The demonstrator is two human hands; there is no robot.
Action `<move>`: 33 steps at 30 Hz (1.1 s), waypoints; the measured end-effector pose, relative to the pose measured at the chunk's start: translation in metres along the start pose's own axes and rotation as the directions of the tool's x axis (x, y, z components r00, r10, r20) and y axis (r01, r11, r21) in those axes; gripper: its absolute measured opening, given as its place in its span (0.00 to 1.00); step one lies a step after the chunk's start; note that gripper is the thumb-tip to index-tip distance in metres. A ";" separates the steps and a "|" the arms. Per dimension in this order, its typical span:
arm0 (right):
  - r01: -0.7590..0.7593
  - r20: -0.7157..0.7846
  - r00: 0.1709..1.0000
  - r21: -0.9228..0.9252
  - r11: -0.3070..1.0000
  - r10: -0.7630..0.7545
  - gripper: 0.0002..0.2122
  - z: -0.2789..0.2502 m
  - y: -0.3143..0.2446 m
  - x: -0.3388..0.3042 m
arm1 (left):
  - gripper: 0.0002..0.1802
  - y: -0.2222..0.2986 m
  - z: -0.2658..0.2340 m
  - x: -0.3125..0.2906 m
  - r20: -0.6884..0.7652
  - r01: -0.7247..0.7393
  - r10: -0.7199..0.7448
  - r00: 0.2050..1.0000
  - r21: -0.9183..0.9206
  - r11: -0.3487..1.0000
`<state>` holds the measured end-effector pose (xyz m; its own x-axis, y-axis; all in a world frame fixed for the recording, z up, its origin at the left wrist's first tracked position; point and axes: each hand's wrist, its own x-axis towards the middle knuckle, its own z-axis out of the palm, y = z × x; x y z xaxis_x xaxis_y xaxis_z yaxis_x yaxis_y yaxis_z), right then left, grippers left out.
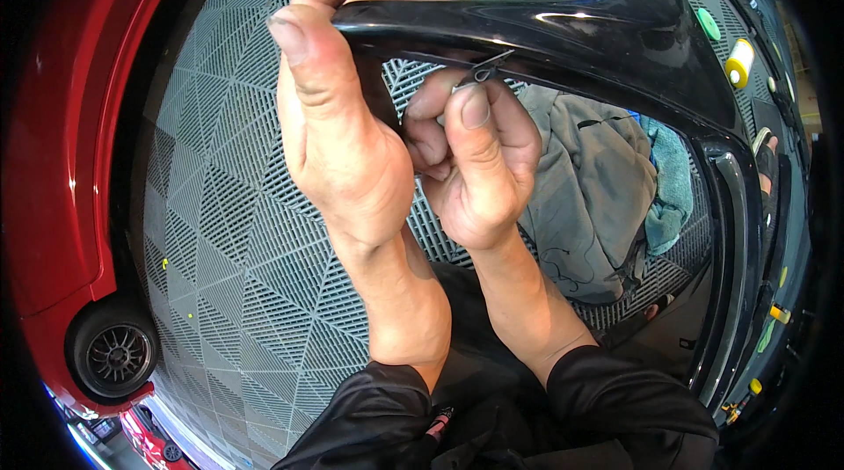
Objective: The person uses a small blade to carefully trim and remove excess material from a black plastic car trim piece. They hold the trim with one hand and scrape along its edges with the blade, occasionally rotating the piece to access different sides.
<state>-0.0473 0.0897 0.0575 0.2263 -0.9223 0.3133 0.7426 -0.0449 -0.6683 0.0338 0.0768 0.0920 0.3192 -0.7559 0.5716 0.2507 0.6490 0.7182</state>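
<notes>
I read this as a car workshop, most likely a garage bay for bodywork or detailing. The floor is laid with grey slatted tiles in a diamond pattern. Along my left stands a red car, its multi-spoke wheel close by, and a second red car shows small at the lower left. A glossy black body panel, off any vehicle, is raised in front of me. A teal towel lies beside grey cloth, and at far right I make out a green disc and a yellow-and-white cylinder.
</notes>
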 end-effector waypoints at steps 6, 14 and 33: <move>0.013 0.010 1.000 -0.020 1.000 -0.013 0.18 -0.003 0.002 0.006 | 0.41 -0.002 -0.003 0.003 0.005 -0.008 0.008 1.000 -0.007 1.000; 0.021 0.011 1.000 -0.029 0.999 -0.021 0.18 -0.003 0.002 0.006 | 0.42 -0.003 -0.004 0.004 0.019 -0.022 0.022 1.000 -0.015 1.000; 0.030 0.002 1.000 -0.021 0.999 -0.030 0.18 -0.004 0.002 0.004 | 0.43 -0.007 -0.009 0.012 0.055 -0.030 0.035 0.998 -0.075 0.997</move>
<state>-0.0473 0.0841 0.0546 0.2049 -0.9197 0.3348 0.7354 -0.0811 -0.6728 0.0444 0.0645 0.0902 0.2772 -0.7366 0.6169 0.3087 0.6763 0.6688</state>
